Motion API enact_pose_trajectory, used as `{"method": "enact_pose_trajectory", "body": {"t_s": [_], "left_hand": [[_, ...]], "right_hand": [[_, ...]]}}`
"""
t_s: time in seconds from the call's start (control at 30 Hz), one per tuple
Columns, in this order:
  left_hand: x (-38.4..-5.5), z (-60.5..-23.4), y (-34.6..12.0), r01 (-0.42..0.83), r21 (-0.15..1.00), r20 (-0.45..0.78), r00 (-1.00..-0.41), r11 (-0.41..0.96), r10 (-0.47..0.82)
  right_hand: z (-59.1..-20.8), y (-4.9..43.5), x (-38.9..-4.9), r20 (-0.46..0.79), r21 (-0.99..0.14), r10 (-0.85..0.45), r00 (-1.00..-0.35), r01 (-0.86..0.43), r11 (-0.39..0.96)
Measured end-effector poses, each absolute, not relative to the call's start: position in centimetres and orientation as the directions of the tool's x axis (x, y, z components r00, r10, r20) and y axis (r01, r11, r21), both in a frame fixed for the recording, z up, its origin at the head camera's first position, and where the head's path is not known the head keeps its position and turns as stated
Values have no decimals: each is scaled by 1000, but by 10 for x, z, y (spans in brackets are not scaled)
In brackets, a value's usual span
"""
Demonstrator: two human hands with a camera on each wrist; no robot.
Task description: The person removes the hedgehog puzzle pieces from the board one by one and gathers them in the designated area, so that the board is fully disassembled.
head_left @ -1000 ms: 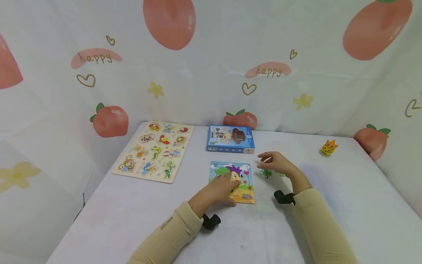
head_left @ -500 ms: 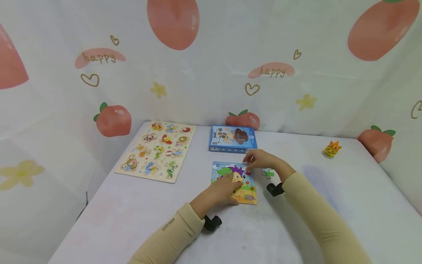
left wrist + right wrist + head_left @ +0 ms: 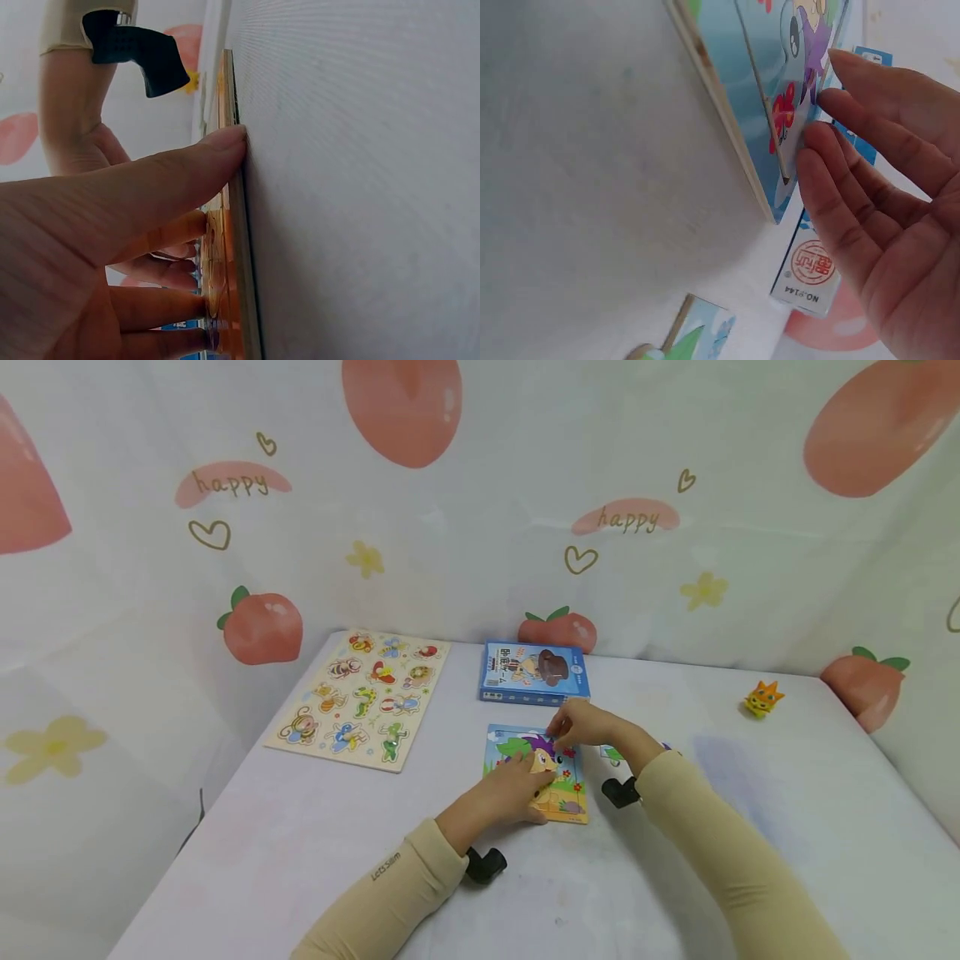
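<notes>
A hedgehog jigsaw puzzle (image 3: 568,793) in a flat square tray lies mid-table. My left hand (image 3: 510,789) rests on its left part, fingers extended over the picture. In the left wrist view, the thumb of that left hand (image 3: 135,180) presses against the tray's near edge. At the upper right corner, my right hand (image 3: 588,725) touches the picture with bent, relaxed fingertips; the right wrist view shows no piece between its fingers (image 3: 829,180). Just right of the tray lies a loose puzzle piece (image 3: 701,326), partly under the right forearm in the head view.
Behind the puzzle stands a blue box (image 3: 534,675). A wooden insect peg board (image 3: 360,702) lies at the left. Far right sits a small orange and yellow toy figure (image 3: 762,700). A purple-edged bit (image 3: 670,747) shows beyond the right sleeve. A printed curtain hangs behind.
My right hand has moved left from the loose pieces beside the tray onto the puzzle's upper right corner. The left hand has stayed on the puzzle. The head view has shifted slightly.
</notes>
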State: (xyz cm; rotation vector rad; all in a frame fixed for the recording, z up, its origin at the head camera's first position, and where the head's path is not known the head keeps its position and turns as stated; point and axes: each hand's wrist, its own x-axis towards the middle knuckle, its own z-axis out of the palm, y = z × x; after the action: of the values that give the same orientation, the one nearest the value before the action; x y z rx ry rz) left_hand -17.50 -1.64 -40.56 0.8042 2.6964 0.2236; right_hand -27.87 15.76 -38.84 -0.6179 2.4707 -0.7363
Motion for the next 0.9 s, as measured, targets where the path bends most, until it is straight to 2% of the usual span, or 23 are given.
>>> {"method": "enact_pose_trajectory", "body": {"t_s": [0.33, 0.9], "left_hand": [[-178, -410, -16, 501, 232, -258, -795, 834, 550], [-176, -408, -15, 517, 220, -248, -790, 827, 560]], "right_hand": [[-391, 158, -275, -275, -601, -543, -793, -299, 741], [-395, 175, -272, -295, -608, -410, -863, -161, 778]]}}
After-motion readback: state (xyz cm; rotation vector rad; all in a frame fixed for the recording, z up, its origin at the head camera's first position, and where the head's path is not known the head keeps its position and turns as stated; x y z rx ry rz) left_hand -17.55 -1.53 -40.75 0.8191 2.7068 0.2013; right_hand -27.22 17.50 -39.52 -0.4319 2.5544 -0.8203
